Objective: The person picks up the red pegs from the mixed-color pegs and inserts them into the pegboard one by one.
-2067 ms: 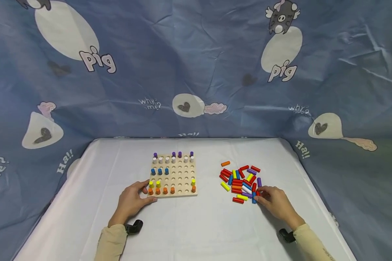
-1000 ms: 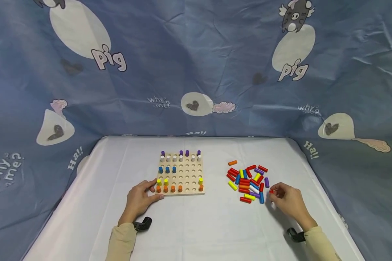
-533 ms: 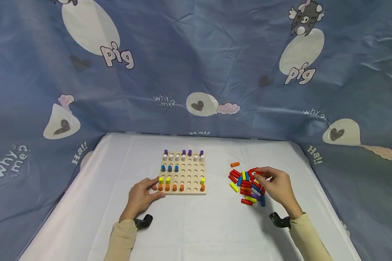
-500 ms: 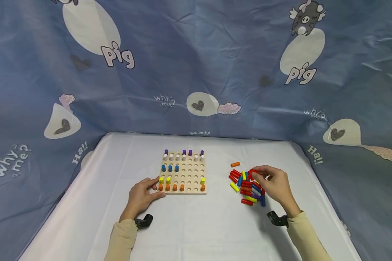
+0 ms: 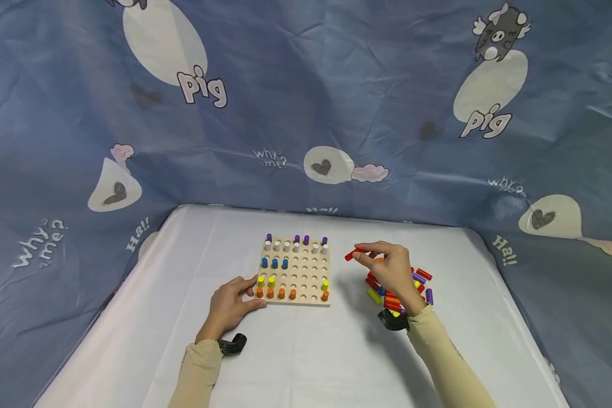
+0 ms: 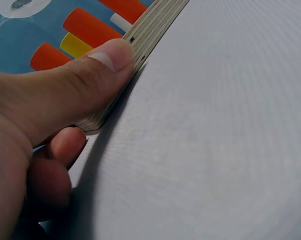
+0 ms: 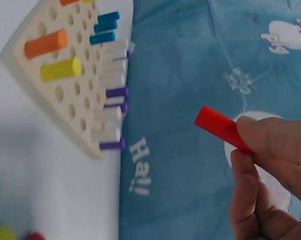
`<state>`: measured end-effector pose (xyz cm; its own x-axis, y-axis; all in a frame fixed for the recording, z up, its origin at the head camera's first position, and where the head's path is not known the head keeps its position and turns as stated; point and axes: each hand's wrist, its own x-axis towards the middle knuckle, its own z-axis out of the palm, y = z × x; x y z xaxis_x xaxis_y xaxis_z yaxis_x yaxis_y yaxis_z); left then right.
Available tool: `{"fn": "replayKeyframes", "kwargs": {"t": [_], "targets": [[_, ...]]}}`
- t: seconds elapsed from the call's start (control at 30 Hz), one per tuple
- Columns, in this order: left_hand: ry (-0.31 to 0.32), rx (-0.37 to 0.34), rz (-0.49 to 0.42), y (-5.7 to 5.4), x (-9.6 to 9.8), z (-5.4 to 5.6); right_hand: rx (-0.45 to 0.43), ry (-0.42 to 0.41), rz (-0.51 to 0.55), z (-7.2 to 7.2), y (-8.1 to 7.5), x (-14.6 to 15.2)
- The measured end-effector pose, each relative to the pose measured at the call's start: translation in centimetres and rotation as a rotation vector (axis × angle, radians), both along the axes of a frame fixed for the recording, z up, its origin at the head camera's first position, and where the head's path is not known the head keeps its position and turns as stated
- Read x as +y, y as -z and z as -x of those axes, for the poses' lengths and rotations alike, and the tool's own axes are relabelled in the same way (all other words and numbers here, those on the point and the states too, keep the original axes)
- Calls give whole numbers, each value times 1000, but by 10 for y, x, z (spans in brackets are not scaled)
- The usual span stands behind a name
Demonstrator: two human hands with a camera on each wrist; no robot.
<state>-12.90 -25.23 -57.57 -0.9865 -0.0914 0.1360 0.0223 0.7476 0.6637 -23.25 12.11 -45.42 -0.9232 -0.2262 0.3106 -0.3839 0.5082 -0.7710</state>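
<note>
A wooden pegboard [image 5: 308, 301] with rows of holes lies on the white cloth. Upright pegs stand in it: purple and white along the far rows, blue in the middle, yellow and orange near the front. My left hand [image 5: 228, 306] grips the board's near left corner, its thumb [image 6: 113, 55] against the front edge. Between thumb and fingers, my right hand [image 5: 390, 266] pinches a red peg [image 7: 218, 126]. That peg is held tilted above the cloth, right of the board, with its free end pointing toward the board.
Loose pegs [image 5: 392, 304] in several colours lie heaped on the right, partly hidden under the right hand and wrist. Wrist cameras, one of them the black left one [image 5: 234, 343], sit on both arms. A blue printed curtain [image 5: 265, 187] rises behind the table.
My right hand picked a red peg off the pile's right side, passed over the pile and moved left toward the board with a red peg. The left hand has stayed at the board's corner.
</note>
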Motion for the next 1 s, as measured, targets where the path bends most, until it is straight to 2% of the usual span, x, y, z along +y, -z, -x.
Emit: {"fn": "replayKeyframes", "kwargs": {"t": [0.27,0.7,0.83,1.0], "targets": [[-5,-28,-6,0,0,1,-13,-68,-6,6,3,-34],[-1,-7,-5,2,0,0,-86,-147,-33,11,15,-78],[5,45,16,3,-1,0,-94,-154,-70,12,13,-91],[0,86,30,5,-1,-1,-49,-181,-104,15,12,-109]]}}
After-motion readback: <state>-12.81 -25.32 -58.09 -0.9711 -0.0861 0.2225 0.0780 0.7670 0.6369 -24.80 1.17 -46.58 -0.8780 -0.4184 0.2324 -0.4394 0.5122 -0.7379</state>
